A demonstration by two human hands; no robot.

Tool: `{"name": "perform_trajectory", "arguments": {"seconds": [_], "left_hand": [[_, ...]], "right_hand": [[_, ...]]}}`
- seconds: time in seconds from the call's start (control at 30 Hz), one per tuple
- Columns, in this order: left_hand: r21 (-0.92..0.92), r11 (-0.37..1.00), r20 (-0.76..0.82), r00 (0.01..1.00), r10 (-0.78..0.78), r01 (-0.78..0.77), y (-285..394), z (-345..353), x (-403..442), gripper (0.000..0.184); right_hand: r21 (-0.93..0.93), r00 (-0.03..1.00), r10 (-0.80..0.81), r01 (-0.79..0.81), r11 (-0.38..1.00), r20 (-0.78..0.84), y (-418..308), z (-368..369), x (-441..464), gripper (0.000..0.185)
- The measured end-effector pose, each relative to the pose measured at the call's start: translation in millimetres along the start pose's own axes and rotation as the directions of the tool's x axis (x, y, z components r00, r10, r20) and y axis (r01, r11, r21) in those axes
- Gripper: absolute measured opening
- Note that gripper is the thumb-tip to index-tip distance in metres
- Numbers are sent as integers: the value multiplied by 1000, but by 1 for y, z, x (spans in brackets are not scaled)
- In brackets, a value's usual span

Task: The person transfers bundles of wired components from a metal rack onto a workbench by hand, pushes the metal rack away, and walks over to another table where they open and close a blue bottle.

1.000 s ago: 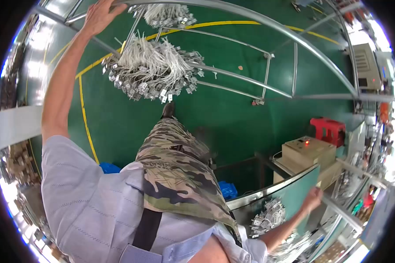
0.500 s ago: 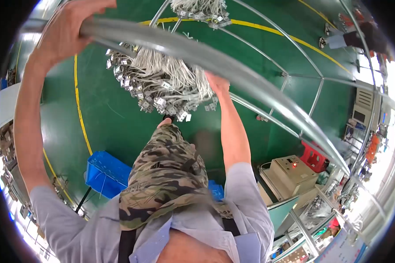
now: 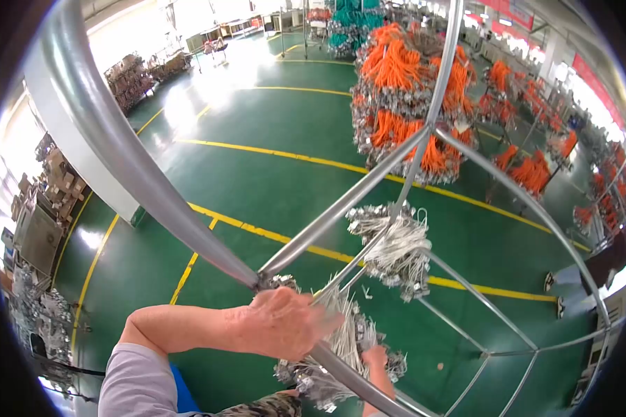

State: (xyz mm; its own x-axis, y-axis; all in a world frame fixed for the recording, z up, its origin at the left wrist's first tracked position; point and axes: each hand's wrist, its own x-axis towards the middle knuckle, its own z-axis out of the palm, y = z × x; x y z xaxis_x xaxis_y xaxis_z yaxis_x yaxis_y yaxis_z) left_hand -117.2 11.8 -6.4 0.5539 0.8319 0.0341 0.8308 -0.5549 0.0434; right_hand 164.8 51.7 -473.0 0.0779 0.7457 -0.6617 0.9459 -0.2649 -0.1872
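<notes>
My left hand (image 3: 278,326) is over the thick metal rail (image 3: 222,260) of the rack, its back toward me. Its fingers point right and are smeared by motion, so their grip does not show. Below and beyond the rail hangs a large bundle of white cables (image 3: 344,333) with many silvery metal connectors (image 3: 320,389). My right hand (image 3: 375,358) is at the right side of this bundle, its fingers closed on some of the white cables. The rail hides part of the bundle. A second white cable bundle (image 3: 398,250) hangs farther along the rack.
Thin rack tubes (image 3: 480,292) run away to the right. Orange cables (image 3: 396,62) hang on a crowded rack ahead, with green cables (image 3: 355,28) behind. A white pillar (image 3: 83,160) and stacked cartons (image 3: 59,177) stand left. A person's legs (image 3: 570,292) show at right.
My view has swung up and ahead, showing more of the hall. My left hand has come from far left to nearer the cable bundle. My right hand stays at the cables.
</notes>
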Motion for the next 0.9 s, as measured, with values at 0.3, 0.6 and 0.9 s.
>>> {"name": "perform_trajectory", "arguments": {"seconds": [0.3,0.6,0.9], "left_hand": [[-60,998,13,1000,3,-3,2,-10,0,34],[-16,1000,30,999,-14,15,2,-4,2,35],[-16,995,114,988,-100,102,15,-11,6,38]], "right_hand": [[57,995,89,-91,994,37,7,-20,-28,38],[74,999,12,-10,997,-32,53,-16,-80,35],[180,978,8,31,983,-208,120,58,-140,36]]}}
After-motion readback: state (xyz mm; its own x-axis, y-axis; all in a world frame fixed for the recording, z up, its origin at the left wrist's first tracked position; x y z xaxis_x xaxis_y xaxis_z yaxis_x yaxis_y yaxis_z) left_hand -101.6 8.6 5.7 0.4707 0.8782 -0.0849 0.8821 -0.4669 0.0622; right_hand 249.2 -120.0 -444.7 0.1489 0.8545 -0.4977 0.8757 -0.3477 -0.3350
